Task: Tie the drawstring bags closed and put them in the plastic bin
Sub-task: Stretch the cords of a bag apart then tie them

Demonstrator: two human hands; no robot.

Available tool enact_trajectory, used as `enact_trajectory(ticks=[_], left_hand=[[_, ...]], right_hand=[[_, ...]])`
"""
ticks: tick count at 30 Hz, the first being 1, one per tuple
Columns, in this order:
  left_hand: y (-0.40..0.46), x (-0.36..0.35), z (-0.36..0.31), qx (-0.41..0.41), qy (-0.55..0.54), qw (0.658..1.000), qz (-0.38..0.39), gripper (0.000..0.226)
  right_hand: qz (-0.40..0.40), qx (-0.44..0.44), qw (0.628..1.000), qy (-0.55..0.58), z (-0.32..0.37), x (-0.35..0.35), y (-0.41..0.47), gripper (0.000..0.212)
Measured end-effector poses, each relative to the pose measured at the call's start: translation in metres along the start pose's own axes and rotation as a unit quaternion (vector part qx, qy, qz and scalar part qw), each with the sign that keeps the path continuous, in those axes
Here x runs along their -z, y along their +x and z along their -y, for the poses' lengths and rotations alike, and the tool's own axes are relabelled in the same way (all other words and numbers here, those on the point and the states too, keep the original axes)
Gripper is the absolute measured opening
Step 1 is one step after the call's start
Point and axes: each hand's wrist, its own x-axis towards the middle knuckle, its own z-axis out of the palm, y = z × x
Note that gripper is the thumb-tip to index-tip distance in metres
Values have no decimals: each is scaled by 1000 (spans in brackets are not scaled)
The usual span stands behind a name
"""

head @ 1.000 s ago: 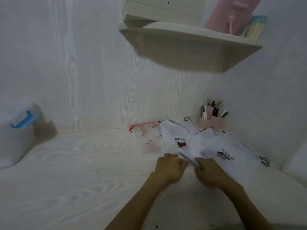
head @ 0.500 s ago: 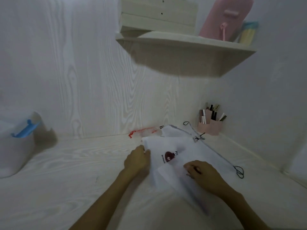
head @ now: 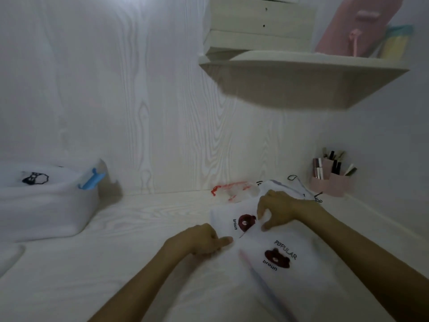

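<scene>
Both hands rest on the white drawstring bags (head: 281,256): the left hand (head: 202,240) pinches the cloth edge, the right hand (head: 278,209) grips a fold just beyond it. The bags look light, soft and limp; better to take them by the cord. The plastic bin (head: 46,205) stands far to the left.

- Left hand (head: 202,240) grips the near edge of the far drawstring bag (head: 226,216), thumb pointing right along the cloth.
- Right hand (head: 277,210) pinches that same bag just right of its bear print.
- A second white bag (head: 301,270), printed POPULAR and broun, lies nearer the person, overlapping the first.
- Both bags rest on the pale bench (head: 130,228).
- The plastic bin (head: 53,212) with a blue handle sits far left, a white bag already inside.
- A pink pen holder (head: 330,183) stands in the right corner.
</scene>
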Motion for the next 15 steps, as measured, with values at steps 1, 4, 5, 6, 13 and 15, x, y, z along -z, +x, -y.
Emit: enact_trajectory(ticks=[1,4,5,6,13,15], left_hand=[[-2,4,-2,1,-22,999,29,60],[-13,22,9,-26,-90,993,77,63],[-18,27,17,-40,-93,992,77,65],[-24,31,26,-49,-88,992,71,67],[-61,73,119,3,-251,962,-110,48],[-67,83,146,83,-208,930,-292,61]], right_hand=[[17,19,999,46,0,8,-2,38],[57,103,980,163,14,36,-8,25],[54,123,975,179,22,44,-8,24],[45,137,971,192,31,50,-6,25],[-11,116,910,398,86,63,35,10],[-3,81,884,461,99,49,54,15]])
